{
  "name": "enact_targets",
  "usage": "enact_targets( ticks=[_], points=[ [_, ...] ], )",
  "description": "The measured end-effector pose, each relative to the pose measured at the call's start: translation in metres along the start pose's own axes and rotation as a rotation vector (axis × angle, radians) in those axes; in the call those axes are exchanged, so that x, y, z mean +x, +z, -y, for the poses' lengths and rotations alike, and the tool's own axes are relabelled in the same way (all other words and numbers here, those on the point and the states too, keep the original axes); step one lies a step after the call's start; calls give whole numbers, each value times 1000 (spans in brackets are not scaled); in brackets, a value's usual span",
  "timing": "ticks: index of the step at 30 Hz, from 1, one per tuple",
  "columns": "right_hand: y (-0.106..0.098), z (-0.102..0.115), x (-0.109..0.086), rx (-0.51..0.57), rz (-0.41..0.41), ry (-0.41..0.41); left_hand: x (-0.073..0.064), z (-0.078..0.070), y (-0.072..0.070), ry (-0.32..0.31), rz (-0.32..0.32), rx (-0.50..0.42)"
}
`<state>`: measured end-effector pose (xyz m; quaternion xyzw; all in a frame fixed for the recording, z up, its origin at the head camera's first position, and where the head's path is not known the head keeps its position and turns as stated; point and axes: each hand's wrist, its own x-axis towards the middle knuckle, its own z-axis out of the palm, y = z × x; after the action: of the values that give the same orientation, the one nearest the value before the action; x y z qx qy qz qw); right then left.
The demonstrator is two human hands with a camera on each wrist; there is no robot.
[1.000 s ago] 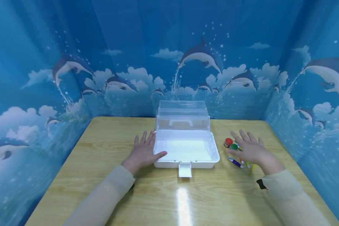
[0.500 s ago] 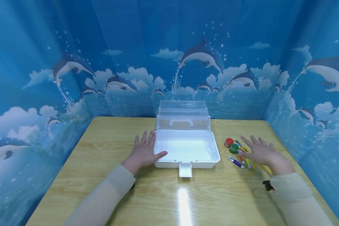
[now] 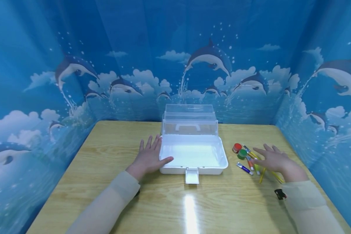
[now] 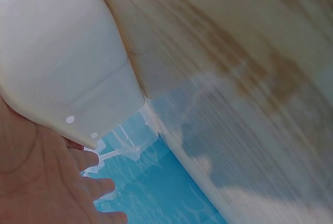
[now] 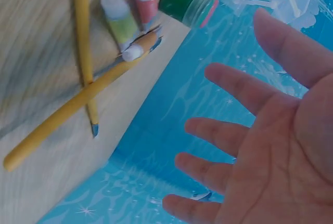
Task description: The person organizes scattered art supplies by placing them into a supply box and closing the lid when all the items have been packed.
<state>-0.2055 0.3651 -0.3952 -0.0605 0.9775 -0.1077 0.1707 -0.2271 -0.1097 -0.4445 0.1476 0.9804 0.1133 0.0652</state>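
A white plastic box [image 3: 193, 152] with its clear lid [image 3: 190, 118] raised stands mid-table. My left hand [image 3: 147, 159] lies along the box's left side, fingers straight and thumb over the rim. Over the art supplies on the right hovers my right hand [image 3: 276, 162], fingers spread and holding nothing. Below and beside it lie a red-lidded jar [image 3: 237, 148], a green-lidded jar [image 3: 242, 154], a blue paint tube [image 3: 244, 169], an orange tube [image 3: 250, 163] and yellow paintbrushes [image 3: 278, 177]. In the right wrist view, two paintbrushes [image 5: 57, 114] cross near a yellow-green tube [image 5: 118, 18].
The wooden table [image 3: 114, 139] is enclosed by blue dolphin-print curtains [image 3: 134, 48] at the back and sides. A white latch [image 3: 191, 176] hangs from the box's front. Light reflects off the table in front of it.
My right hand has moved rightward and slightly toward me, uncovering more of the jars, tubes and brushes. My left hand and the box have stayed in place.
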Motion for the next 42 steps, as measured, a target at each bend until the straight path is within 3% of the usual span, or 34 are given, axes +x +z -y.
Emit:
enact_targets(
  ticks=[10, 22, 42],
  points=[
    [2, -16, 3, -62, 19, 6, 1, 0, 1, -1, -5, 4],
    [3, -25, 5, 22, 14, 78, -2, -2, -5, 15, 12, -12],
    [19, -43, 19, 18, -72, 98, -5, -2, -7, 7, 24, -11]
  ],
)
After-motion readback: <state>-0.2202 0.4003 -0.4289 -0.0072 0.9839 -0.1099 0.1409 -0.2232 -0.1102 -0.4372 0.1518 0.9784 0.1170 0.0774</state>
